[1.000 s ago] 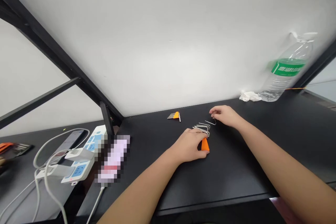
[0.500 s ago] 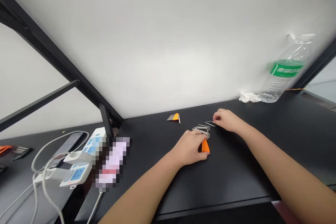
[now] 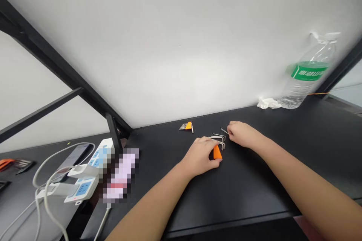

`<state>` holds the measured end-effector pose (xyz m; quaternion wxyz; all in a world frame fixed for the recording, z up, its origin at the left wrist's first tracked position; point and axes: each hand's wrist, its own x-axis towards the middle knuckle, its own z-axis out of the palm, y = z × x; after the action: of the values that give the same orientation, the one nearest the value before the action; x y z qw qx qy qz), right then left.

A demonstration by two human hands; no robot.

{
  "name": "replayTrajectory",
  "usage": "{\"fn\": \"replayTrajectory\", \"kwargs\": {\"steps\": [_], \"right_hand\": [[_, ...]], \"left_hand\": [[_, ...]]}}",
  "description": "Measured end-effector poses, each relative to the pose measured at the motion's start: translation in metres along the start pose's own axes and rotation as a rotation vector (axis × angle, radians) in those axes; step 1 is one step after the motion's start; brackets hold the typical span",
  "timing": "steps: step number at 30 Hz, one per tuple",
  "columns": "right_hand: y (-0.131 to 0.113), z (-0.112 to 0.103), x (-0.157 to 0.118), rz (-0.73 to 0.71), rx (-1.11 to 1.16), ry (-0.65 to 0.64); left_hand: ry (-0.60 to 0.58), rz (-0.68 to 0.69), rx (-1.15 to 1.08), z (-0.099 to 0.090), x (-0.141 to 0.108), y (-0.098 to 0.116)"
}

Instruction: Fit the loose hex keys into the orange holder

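Note:
My left hand (image 3: 202, 156) is closed on an orange hex key holder (image 3: 217, 153), its thumb at the near end. Several L-shaped silver hex keys (image 3: 220, 139) lie on the black table just beyond the holder, partly hidden by my left fingers. To their right, my right hand (image 3: 241, 133) is closed in a pinch on thin hex keys (image 3: 224, 131), whose ends stick out to the left of the fingertips; how many it grips I cannot tell. Another orange holder with hex keys (image 3: 188, 125) lies farther back, near the wall.
A plastic bottle (image 3: 309, 71) with a green label leans at the wall beside crumpled tissue (image 3: 268, 103). To the left are a pixelated phone-like object (image 3: 121, 175), a power strip (image 3: 85, 188) with white cables, a phone (image 3: 73, 158) and a black metal frame (image 3: 56, 56).
My right hand has shifted slightly left and down, its fingers closing further over the thin keys. My left hand has moved a little left with the orange holder, which has tilted.

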<state>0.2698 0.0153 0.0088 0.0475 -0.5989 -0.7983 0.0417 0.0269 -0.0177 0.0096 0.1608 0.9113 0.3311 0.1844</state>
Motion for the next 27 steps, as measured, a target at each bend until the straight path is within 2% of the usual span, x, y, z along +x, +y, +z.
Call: {"fn": "replayTrajectory", "kwargs": {"steps": [3,6,14,17,20,27], "right_hand": [[-0.006,-0.001,0.000,0.053,-0.065,-0.003],[-0.006,-0.003,0.001,0.082,-0.021,0.010],[0.015,-0.006,0.011,0.167,0.560,-0.143],[0.024,-0.004,0.013,0.211,0.701,-0.165],[0.028,-0.004,0.014,0.271,0.715,-0.172],[0.029,-0.009,0.014,0.267,0.623,-0.172]], "left_hand": [[-0.002,0.001,-0.005,0.000,0.000,0.000],[-0.005,0.004,-0.001,-0.001,-0.001,0.000],[-0.003,-0.002,-0.002,0.000,0.000,-0.001],[-0.006,0.007,-0.010,0.000,0.000,-0.002],[-0.010,0.019,-0.004,0.001,0.000,-0.003],[-0.019,0.017,0.000,0.001,0.000,-0.003]]}}
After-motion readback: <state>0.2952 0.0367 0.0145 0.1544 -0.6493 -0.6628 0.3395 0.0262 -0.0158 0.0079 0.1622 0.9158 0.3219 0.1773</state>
